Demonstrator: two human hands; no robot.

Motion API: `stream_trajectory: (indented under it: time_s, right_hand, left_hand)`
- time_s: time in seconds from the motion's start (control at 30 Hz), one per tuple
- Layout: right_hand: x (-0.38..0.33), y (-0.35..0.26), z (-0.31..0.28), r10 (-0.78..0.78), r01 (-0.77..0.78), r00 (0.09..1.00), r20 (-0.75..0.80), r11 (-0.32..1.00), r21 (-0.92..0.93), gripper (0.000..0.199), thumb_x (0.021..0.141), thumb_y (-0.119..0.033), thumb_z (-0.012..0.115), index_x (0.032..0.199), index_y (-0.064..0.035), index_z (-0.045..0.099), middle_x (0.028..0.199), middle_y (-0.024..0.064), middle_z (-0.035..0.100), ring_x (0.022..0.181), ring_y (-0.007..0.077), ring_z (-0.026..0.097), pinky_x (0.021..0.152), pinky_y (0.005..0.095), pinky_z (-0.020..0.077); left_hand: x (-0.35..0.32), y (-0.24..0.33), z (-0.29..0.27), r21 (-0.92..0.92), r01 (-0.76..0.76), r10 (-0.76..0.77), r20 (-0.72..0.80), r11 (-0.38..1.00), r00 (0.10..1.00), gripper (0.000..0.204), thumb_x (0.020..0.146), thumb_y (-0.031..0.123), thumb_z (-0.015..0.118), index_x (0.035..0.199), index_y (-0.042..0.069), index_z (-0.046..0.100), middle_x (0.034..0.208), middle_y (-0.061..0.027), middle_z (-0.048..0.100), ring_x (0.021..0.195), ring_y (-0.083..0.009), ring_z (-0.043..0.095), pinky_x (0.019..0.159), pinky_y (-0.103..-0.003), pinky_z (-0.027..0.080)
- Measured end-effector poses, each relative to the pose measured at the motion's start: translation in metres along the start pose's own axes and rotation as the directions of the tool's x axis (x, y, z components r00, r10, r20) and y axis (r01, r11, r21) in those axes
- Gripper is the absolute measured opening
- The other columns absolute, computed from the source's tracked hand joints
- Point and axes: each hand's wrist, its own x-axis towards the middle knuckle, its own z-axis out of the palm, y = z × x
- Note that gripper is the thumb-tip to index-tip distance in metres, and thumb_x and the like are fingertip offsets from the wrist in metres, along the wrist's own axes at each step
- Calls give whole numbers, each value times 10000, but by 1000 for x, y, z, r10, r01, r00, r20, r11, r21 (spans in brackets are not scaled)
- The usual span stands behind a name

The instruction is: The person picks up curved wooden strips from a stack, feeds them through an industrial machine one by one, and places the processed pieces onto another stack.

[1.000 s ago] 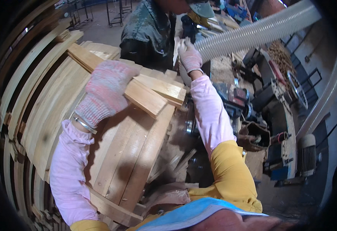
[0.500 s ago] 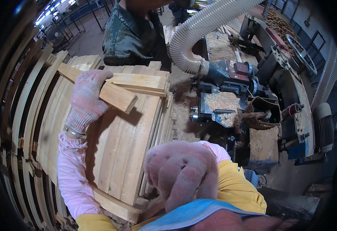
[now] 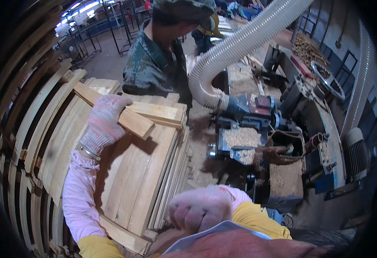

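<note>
My left hand [image 3: 107, 121], in a pinkish-white knit glove, is closed around a wooden strip [image 3: 137, 123]. The strip lies aslant over the stacked boards [image 3: 132, 189], and its near end sticks out past my thumb, casting a shadow. Just beyond that end, another light wooden piece [image 3: 160, 111] rests across the stack. Close in front of my chest is my right hand [image 3: 202, 208], gloved alike. Its fingers are curled into a fist, slightly blurred. Whatever is inside it, if anything, is hidden.
Upright racks of wooden slats [image 3: 31, 129] line the left. A person in a camouflage jacket [image 3: 152, 64] stands beyond the stack. At right, a woodworking machine [image 3: 257, 107] is covered with shavings [image 3: 242, 137], and a ribbed translucent hose [image 3: 227, 56] joins it.
My right hand has dropped lower toward my chest, its fingers more tightly curled. My left hand keeps its hold on the strip. The view has tilted up, showing more of the person.
</note>
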Motion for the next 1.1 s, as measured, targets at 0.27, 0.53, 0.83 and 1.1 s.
stream_trajectory:
  time_s: [0.27,0.53,0.83,1.1]
  right_hand:
    - [-39,13,-38,70,-241,860,-505,929,-281,176,993,-163,654,980,12,670,980,185,725,736,299,665,731,448,557]
    - [-84,28,-240,-74,-598,42,-996,797,-85,153,1002,-197,575,1124,-190,483,824,17,593,657,145,563,566,326,477]
    - [-119,71,-419,7,-976,31,-999,215,-29,395,975,-126,633,1289,-151,394,779,111,627,521,197,568,417,332,427]
    - [-179,37,-505,133,-894,254,-958,-345,-285,454,964,-230,630,1367,-125,448,732,113,594,519,211,561,425,376,427]
  left_hand:
    - [2,0,-1,-32,2,-2,-11,999,1000,632,627,191,899,1205,133,650,1166,-139,666,1171,-360,609,1059,-464,462]
    - [4,5,-1,-78,30,-31,-9,997,999,543,681,226,873,1171,110,667,1156,-148,677,1182,-371,612,1056,-476,457]
    - [-8,5,-11,-51,67,-70,-44,996,997,517,676,161,847,1160,117,672,1169,-146,679,1194,-368,610,1069,-471,456]
    - [-2,5,-9,-37,94,-92,49,995,995,560,684,126,840,1221,135,682,1170,-116,675,1193,-326,612,1077,-449,454]
